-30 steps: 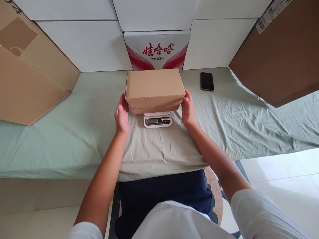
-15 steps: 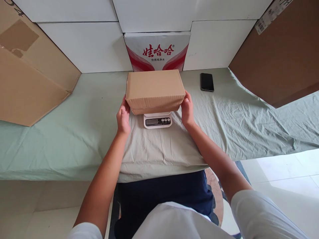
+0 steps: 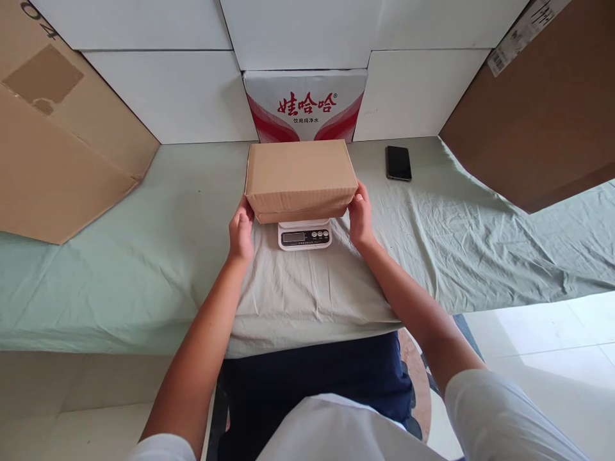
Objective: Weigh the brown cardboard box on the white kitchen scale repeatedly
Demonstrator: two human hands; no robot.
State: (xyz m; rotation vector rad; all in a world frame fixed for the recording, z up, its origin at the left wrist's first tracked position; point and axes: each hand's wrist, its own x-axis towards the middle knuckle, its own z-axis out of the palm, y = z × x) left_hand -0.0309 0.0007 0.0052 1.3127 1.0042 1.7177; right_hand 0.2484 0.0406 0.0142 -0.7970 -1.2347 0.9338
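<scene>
A plain brown cardboard box (image 3: 300, 174) rests on a small white digital scale (image 3: 304, 235), whose display and buttons stick out at the front. My left hand (image 3: 241, 233) grips the box's lower left corner with the fingers curled onto it. My right hand (image 3: 360, 216) presses against the box's right end. The scale stands on a pale green sheet (image 3: 144, 256) that covers the table.
A black phone (image 3: 398, 162) lies on the sheet at the right. Behind the box stands a white-and-red carton (image 3: 304, 105) against stacked white boxes. Large cardboard boxes flank the table at the left (image 3: 57, 147) and at the right (image 3: 538, 115). Floor tiles show below.
My left hand has moved in from beside the box and closed onto its left corner. The right hand and the box have barely moved.
</scene>
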